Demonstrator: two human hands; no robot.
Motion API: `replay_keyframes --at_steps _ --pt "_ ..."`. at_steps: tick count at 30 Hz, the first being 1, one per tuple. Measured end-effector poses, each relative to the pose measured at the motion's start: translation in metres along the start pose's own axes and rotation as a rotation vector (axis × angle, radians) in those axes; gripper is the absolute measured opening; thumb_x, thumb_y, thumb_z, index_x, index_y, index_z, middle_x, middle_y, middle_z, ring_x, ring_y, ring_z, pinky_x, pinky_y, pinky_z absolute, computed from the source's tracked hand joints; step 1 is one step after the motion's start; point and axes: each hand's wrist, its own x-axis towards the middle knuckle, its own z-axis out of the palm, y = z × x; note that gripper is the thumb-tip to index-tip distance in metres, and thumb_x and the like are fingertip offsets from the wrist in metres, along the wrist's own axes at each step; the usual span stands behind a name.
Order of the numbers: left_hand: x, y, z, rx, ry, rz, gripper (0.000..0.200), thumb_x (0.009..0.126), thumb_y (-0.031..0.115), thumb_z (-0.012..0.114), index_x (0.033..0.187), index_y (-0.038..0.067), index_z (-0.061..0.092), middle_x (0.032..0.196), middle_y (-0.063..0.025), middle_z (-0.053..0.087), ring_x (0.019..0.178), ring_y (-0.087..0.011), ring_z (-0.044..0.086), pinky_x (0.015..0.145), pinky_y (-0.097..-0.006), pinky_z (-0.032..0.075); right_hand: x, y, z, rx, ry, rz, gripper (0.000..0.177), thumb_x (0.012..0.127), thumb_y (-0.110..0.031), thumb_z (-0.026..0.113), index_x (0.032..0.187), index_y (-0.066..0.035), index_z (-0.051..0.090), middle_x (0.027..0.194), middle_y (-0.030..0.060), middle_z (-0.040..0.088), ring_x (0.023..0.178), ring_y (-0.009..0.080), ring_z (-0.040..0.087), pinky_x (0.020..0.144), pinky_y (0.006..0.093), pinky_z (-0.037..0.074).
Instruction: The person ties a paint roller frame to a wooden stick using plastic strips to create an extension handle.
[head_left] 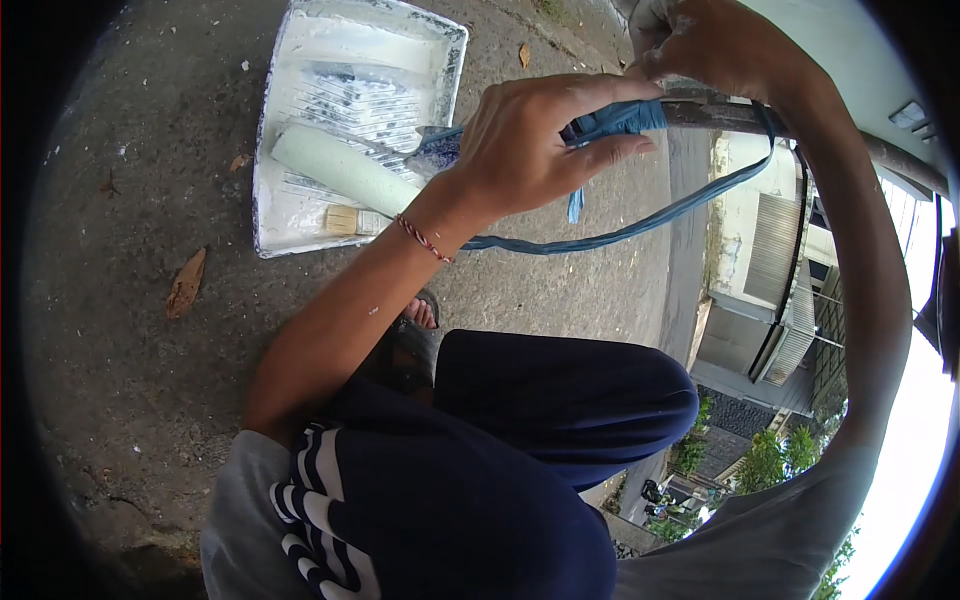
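Observation:
My left hand [540, 140] closes around a paint roller's handle where blue plastic strip [630, 118] binds it to a wooden pole [720, 116]; its thumb and forefinger lie along the wrapping. The pale roller sleeve [345, 165] rests in a white paint tray [262, 190]. A long loop of the strip hangs below the pole, passing behind my left wrist. My right hand [690, 40] is bent over the pole at the top, fingers curled near my left fingertips. What they grip is hidden. A small paintbrush [345, 220] lies in the tray beside the roller.
Rough concrete ground [120, 330] spreads around the tray, with a dry leaf [186, 284] on it. My bent knee [660, 390] and sandalled foot [420, 312] are close below my arms. Sideways in view, buildings [750, 260] stand across a road.

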Motion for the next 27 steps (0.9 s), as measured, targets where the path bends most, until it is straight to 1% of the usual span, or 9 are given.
replay_keyframes --at_steps 2,8,14,17,19,22,23,25,27 --pt "0.003 0.001 -0.001 -0.014 -0.011 -0.061 0.04 0.08 0.021 0.077 0.113 0.0 0.066 0.086 -0.0107 0.071 0.065 -0.0107 0.064 0.059 -0.0222 0.049 0.005 -0.001 -0.004 0.111 -0.119 0.062 0.033 0.08 -0.031 0.066 0.101 -0.006 0.07 0.13 0.009 0.054 0.127 0.0235 0.044 0.105 0.0337 0.037" --pt "0.007 0.004 -0.004 -0.005 0.003 -0.12 0.04 0.081 0.021 0.076 0.113 -0.001 0.066 0.085 -0.0107 0.071 0.064 -0.0088 0.06 0.058 -0.022 0.048 -0.011 -0.003 0.016 -0.155 0.269 -0.071 0.032 0.081 -0.026 0.064 0.103 -0.004 0.069 0.125 0.0072 0.053 0.116 0.0235 0.051 0.1 0.0347 0.041" --pt "0.01 0.009 -0.008 -0.032 -0.046 -0.198 0.04 0.081 0.021 0.075 0.112 -0.003 0.066 0.085 -0.0118 0.07 0.066 -0.01 0.061 0.06 -0.0228 0.049 0.007 0.024 0.026 -0.442 0.356 -0.183 0.025 0.083 -0.017 0.059 0.102 -0.005 0.067 0.121 0.011 0.054 0.111 0.0245 0.052 0.098 0.0324 0.041" --pt "0.012 0.005 -0.008 -0.039 -0.051 -0.218 0.041 0.082 0.02 0.075 0.113 -0.004 0.065 0.085 -0.0116 0.069 0.066 -0.0097 0.061 0.059 -0.0233 0.049 -0.003 0.042 0.029 -0.274 0.804 -0.295 0.018 0.083 -0.017 0.058 0.096 -0.006 0.066 0.11 0.0089 0.06 0.105 0.0254 0.053 0.096 0.0337 0.041" --pt "0.014 0.002 -0.008 -0.063 -0.029 -0.202 0.041 0.082 0.021 0.075 0.114 -0.004 0.064 0.083 -0.0111 0.069 0.066 -0.0092 0.06 0.058 -0.0235 0.048 -0.032 0.046 0.041 -0.335 1.009 -0.566 0.029 0.083 -0.005 0.063 0.111 -0.011 0.064 0.101 0.0114 0.064 0.088 0.0231 0.062 0.075 0.0336 0.05" --pt "0.017 0.011 -0.015 -0.095 -0.1 -0.343 0.043 0.083 0.02 0.074 0.114 -0.007 0.062 0.086 -0.0121 0.069 0.068 -0.0091 0.062 0.058 -0.0229 0.049 -0.089 0.024 0.084 0.286 0.68 -0.392 0.02 0.079 -0.013 0.076 0.094 -0.003 0.067 0.089 0.0118 0.066 0.068 0.0186 0.064 0.051 0.0271 0.049" --pt "0.016 0.012 -0.016 -0.081 -0.098 -0.337 0.043 0.083 0.02 0.074 0.114 -0.007 0.062 0.086 -0.0121 0.069 0.068 -0.0091 0.062 0.058 -0.0229 0.049 -0.078 0.034 0.081 0.317 0.135 -0.259 0.016 0.079 -0.014 0.076 0.089 -0.004 0.068 0.088 0.0114 0.066 0.07 0.0194 0.064 0.051 0.0285 0.049" --pt "0.01 0.011 -0.014 -0.113 -0.074 -0.228 0.042 0.084 0.019 0.073 0.115 -0.007 0.062 0.086 -0.0122 0.069 0.069 -0.0093 0.062 0.058 -0.0227 0.049 -0.055 0.044 0.139 0.41 0.833 -0.393 0.032 0.078 -0.005 0.073 0.108 -0.001 0.061 0.103 0.0156 0.063 0.083 0.0223 0.065 0.071 0.029 0.053" --pt "0.009 0.013 -0.012 -0.128 -0.045 -0.165 0.041 0.085 0.021 0.072 0.114 -0.007 0.063 0.083 -0.0104 0.069 0.068 -0.0087 0.062 0.057 -0.0228 0.048 -0.028 0.056 0.158 0.681 0.804 -0.143 0.052 0.078 -0.001 0.071 0.125 -0.001 0.049 0.118 0.0138 0.056 0.105 0.0255 0.06 0.087 0.0338 0.052"
